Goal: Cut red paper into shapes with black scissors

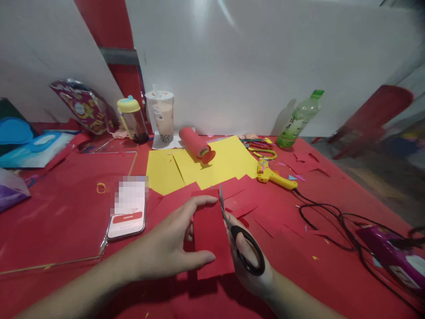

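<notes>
A folded-looking rectangle of red paper (pixel 212 239) is gripped between the thumb and fingers of my left hand (pixel 175 239), above the red tabletop. My right hand (pixel 254 270) has its thumb through the black handle of a pair of scissors (pixel 247 250). The scissors' blades point away from me and lie along the paper's right edge near its top corner. Part of the right hand's fingers is hidden behind the scissors and paper. More red paper pieces (pixel 262 204) lie beneath and beyond both hands.
Left of my hands is a phone (pixel 128 225). Yellow sheets (pixel 229 155), a red paper roll (pixel 194 142), a bubble tea cup (pixel 162 116) and a lidded bottle (pixel 133 119) stand or lie behind. To the right are a yellow glue gun (pixel 275 177), its black cord (pixel 341 217) and a green bottle (pixel 300 118).
</notes>
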A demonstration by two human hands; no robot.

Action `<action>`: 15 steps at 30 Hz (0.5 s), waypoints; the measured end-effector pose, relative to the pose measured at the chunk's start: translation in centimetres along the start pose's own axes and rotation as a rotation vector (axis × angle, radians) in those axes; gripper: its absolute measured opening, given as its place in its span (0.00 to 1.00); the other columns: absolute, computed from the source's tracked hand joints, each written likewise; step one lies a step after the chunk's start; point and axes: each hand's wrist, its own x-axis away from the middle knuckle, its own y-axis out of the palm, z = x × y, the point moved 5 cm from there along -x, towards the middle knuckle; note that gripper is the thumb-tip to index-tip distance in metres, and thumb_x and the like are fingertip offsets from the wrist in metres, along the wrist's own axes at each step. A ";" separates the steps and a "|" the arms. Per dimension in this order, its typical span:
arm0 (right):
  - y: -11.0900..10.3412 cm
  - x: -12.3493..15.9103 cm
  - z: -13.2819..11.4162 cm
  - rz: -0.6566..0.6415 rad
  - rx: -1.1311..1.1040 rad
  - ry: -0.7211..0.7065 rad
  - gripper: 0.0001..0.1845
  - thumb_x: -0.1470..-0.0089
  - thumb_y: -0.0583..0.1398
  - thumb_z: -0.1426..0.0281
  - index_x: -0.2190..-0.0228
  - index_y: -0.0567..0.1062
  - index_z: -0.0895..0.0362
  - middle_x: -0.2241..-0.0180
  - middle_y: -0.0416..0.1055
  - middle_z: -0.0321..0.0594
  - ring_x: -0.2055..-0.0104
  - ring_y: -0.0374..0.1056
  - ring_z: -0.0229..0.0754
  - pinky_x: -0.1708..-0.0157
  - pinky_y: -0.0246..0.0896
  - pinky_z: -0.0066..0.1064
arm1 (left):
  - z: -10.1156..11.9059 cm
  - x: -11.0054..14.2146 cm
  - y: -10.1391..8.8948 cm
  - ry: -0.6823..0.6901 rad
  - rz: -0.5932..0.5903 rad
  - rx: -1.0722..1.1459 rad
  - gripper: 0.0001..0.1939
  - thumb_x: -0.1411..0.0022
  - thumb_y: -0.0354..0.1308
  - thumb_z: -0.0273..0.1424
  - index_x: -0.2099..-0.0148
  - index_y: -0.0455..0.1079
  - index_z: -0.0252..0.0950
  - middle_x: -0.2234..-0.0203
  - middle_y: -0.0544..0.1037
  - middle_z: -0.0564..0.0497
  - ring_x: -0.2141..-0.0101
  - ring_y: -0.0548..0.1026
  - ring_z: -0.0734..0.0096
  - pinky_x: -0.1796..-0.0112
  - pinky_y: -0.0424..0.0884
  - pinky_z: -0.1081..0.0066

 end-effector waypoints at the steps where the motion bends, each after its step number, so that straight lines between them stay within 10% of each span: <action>1: 0.1 0.0 -0.1 -0.004 -0.009 -0.001 0.13 0.48 0.57 0.57 0.68 0.68 0.52 0.74 0.64 0.35 0.73 0.61 0.38 0.72 0.61 0.27 | 0.0 0.0 0.0 -0.002 -0.001 0.004 0.33 0.48 0.59 0.31 0.42 0.48 0.47 0.58 0.65 0.51 0.72 0.67 0.75 0.68 0.69 0.69; 15: 0.2 -0.2 -0.4 0.024 0.107 0.006 0.13 0.49 0.58 0.56 0.70 0.69 0.53 0.73 0.65 0.35 0.73 0.62 0.37 0.70 0.60 0.26 | 0.0 -0.1 0.0 0.006 0.024 -0.037 0.32 0.47 0.58 0.30 0.43 0.48 0.48 0.53 0.63 0.51 0.72 0.65 0.76 0.66 0.68 0.68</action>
